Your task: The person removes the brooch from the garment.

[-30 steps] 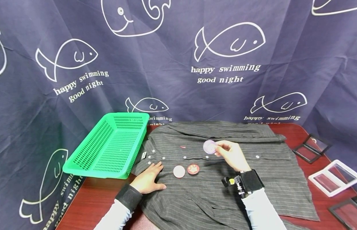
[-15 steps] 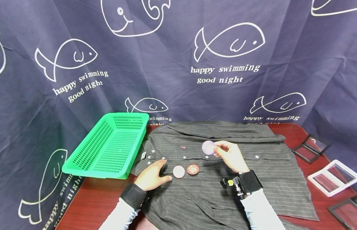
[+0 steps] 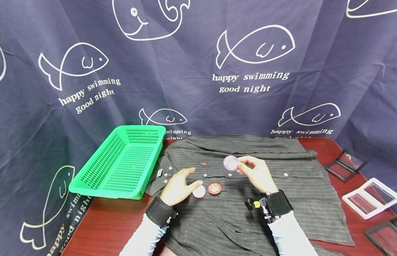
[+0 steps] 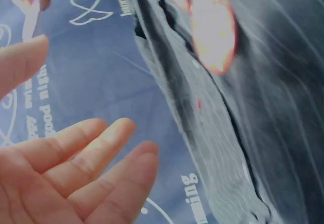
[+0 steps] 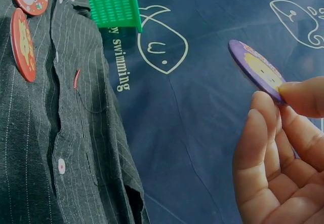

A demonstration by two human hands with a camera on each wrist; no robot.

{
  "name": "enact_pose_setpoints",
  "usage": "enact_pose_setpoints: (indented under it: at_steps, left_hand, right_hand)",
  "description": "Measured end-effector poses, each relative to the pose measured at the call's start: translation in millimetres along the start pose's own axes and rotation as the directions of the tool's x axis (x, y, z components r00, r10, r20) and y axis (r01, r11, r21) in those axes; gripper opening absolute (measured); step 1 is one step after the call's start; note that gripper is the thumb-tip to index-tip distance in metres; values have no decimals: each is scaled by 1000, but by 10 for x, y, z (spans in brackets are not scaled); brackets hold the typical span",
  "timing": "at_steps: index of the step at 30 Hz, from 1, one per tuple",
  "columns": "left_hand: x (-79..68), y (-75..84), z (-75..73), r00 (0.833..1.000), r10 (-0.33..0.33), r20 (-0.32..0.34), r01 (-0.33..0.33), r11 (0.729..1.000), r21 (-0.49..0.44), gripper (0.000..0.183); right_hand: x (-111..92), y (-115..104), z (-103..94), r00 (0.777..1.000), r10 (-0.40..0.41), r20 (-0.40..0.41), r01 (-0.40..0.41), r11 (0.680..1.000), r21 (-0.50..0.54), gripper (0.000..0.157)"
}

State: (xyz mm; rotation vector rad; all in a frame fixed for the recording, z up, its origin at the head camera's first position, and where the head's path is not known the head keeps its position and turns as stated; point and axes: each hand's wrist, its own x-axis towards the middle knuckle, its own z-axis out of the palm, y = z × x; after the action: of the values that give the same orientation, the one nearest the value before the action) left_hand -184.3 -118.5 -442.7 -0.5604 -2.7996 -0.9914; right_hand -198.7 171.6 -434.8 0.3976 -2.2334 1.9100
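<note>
A dark striped button-up shirt (image 3: 301, 206) lies spread on the table. Above it my right hand (image 3: 256, 172) pinches a purple round badge (image 3: 230, 163) between thumb and fingers. The right wrist view shows a cartoon print on this badge (image 5: 260, 71). My left hand (image 3: 179, 186) hovers over the shirt with its fingers spread and nothing in them; the left wrist view shows its relaxed fingers (image 4: 101, 163). Two more round badges lie on the shirt: a pale-looking one (image 3: 199, 192), partly behind the left thumb, and a red one (image 3: 214, 188) beside it.
A green plastic basket (image 3: 147, 177) stands at the left. Several framed cases, one of them white (image 3: 371, 197), lie along the right side of the reddish table (image 3: 99, 220). A dark blue fish-print curtain (image 3: 198, 71) hangs behind.
My left hand has lifted from the shirt near its collar and moved right, toward the purple badge. The right hand stays nearly in place with the badge, which has shifted slightly left.
</note>
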Motion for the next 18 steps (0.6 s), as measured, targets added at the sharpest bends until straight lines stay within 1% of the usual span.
enact_pose_setpoints:
  at_steps: [3, 6, 8, 10, 12, 14, 18]
  left_hand:
    - [49, 57, 26, 1000, 12, -6, -12, 999, -42, 58]
    - [100, 125, 63, 1000, 12, -10, -13, 993, -121, 56]
    - [138, 172, 95, 1000, 10, -15, -13, 982, -189, 53]
    - [176, 222, 127, 1000, -5, -22, 0, 969, -248, 49]
    - [212, 263, 160, 999, -18, -35, 7, 957, -289, 46]
    - [240, 312, 182, 998, -15, -53, -3, 947, -321, 42]
    - [292, 400, 213, 997, -21, -69, -4, 940, -342, 37]
  right_hand:
    - [-5, -1, -1, 1000, -19, 2, 19, 1000, -21, 19]
    - [-13, -7, 0, 999, -41, 0, 41, 998, -49, 17]
    - [-17, -15, 4, 999, -54, -2, 54, 997, -60, 17]
    - [-22, -19, 12, 998, -64, 1, 64, 996, -61, 17]
    - [-28, -24, 22, 997, -74, 5, 75, 995, -63, 17]
    - [-34, -25, 29, 996, -89, 11, 90, 993, -76, 16]
    - [-45, -34, 41, 992, -122, 15, 123, 986, -114, 15]
